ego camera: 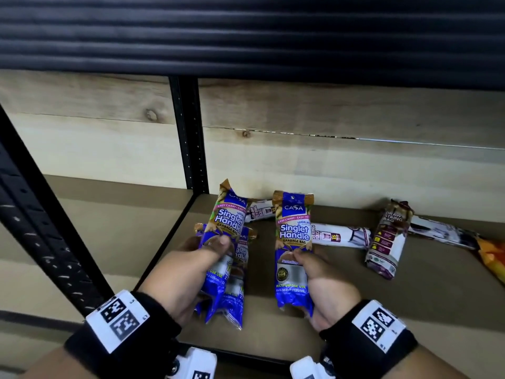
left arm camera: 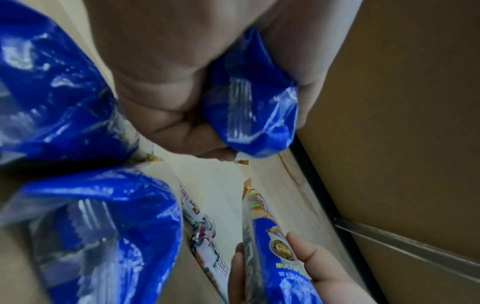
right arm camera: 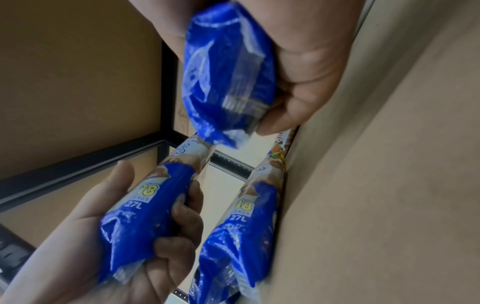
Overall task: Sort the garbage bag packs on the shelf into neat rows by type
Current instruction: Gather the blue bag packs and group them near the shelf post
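Gripping one blue Singlet Handle pack [ego camera: 229, 231] in the left hand [ego camera: 188, 272] and another Singlet Handle pack [ego camera: 293, 250] in the right hand [ego camera: 328, 291], above a shelf [ego camera: 410, 310] of scattered drawstring packs [ego camera: 385, 242].

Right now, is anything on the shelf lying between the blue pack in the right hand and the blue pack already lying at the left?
Nothing on the shelf board does. Only the pack in the left hand hangs over the lying blue pack; the right hand holds its pack beside it, across bare board. The white draw string packs lie further back.
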